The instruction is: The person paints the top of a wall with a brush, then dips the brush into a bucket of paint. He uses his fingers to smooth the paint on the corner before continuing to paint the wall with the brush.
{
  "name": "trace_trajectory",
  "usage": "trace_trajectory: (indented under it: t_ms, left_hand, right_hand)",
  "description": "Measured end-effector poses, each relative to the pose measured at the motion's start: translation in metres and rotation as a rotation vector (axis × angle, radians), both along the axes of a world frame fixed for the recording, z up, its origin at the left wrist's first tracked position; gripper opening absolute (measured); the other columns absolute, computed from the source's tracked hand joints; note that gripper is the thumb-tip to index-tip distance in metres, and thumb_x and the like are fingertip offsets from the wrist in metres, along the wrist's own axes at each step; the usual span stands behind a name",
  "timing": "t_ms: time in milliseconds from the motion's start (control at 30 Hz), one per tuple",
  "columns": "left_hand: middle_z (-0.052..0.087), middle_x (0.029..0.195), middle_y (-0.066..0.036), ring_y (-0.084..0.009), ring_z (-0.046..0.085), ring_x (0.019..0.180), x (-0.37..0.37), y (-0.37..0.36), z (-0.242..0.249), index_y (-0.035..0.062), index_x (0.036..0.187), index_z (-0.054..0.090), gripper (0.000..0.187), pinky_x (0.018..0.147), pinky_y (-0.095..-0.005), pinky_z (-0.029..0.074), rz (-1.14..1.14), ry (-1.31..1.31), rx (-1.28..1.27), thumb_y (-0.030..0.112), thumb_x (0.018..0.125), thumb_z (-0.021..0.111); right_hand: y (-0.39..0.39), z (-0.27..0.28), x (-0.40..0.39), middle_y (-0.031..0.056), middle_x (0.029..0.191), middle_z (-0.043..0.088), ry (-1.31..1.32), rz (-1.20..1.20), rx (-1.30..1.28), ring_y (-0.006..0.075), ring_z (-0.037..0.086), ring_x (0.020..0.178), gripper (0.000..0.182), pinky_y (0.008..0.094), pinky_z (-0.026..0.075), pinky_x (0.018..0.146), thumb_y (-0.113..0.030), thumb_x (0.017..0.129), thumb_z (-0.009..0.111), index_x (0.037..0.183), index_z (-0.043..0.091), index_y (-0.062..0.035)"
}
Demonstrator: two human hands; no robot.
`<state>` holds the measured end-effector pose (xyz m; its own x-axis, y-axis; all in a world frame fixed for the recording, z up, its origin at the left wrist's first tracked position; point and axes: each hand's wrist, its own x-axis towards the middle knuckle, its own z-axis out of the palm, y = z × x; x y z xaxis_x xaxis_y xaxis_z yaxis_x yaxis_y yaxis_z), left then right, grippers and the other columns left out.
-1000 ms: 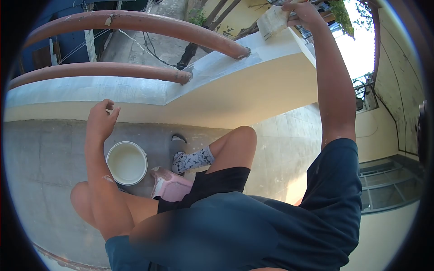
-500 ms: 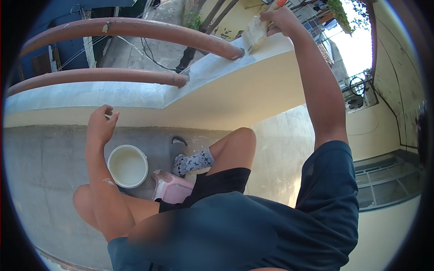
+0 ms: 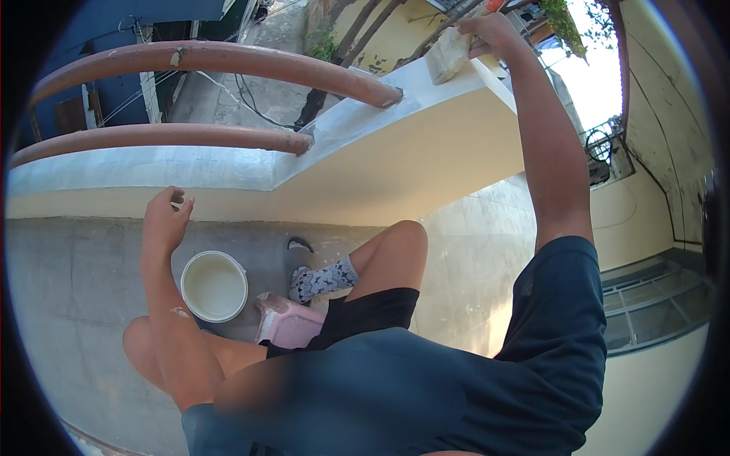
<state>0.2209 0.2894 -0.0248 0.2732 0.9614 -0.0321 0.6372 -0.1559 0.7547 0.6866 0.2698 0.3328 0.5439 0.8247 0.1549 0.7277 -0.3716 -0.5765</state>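
My right hand (image 3: 493,33) is closed around a wide paintbrush (image 3: 449,58) with pale, paint-covered bristles and an orange-red handle end. Its bristles are down at the wet-looking white top of a low wall (image 3: 357,121), near the wall's far right end. Loosely curled, my left hand (image 3: 168,217) hangs in the air in front of the wall's left part, thumb apart from the fingers, holding nothing. Below it on the floor stands a white bucket (image 3: 245,287) with whitish paint inside.
Two reddish-brown pipe rails (image 3: 220,57) run into the wall top on the left. A pink plastic stool (image 3: 293,323) is under me, beside my socked foot (image 3: 302,283). Cables and a yard lie beyond the wall. A louvred window (image 3: 658,304) is at the right.
My right hand and the paintbrush have moved a little right along the wall top. The view has tilted slightly. My left hand stays about where it was.
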Motion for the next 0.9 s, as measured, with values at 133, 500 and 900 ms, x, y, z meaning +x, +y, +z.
trace_trajectory:
  t_ms: [133,500,900]
  left_hand:
    - [0.066,0.101,-0.02,-0.0302,0.064,0.085,-0.002,-0.006,0.0,-0.0039,0.106,0.062,0.034,0.077,-0.038,0.05,0.012,-0.018,0.008,0.023,0.084,0.063]
    - [0.066,0.101,-0.021,-0.0298,0.065,0.084,-0.004,-0.007,-0.002,-0.0039,0.105,0.062,0.034,0.077,-0.038,0.05,0.005,-0.025,0.004,0.023,0.085,0.063]
    - [0.066,0.101,-0.02,-0.0296,0.065,0.086,-0.004,-0.008,-0.002,-0.0035,0.106,0.062,0.034,0.078,-0.038,0.05,0.0,0.038,0.037,0.023,0.085,0.063]
  right_hand:
    - [-0.01,0.025,0.018,0.0192,0.105,0.062,-0.11,-0.009,0.038,0.0338,0.066,0.086,0.037,0.0375,0.059,0.072,-0.015,0.077,0.068,0.107,0.06,0.0054]
    - [-0.036,-0.028,-0.022,0.0181,0.097,0.063,-0.11,0.057,-0.031,0.0286,0.067,0.074,0.035,0.0333,0.058,0.059,-0.013,0.076,0.068,0.102,0.06,0.0074]
    - [-0.014,-0.057,-0.026,0.021,0.092,0.064,-0.049,0.026,-0.022,0.0277,0.068,0.067,0.038,0.0302,0.059,0.057,-0.012,0.073,0.067,0.099,0.057,0.0139]
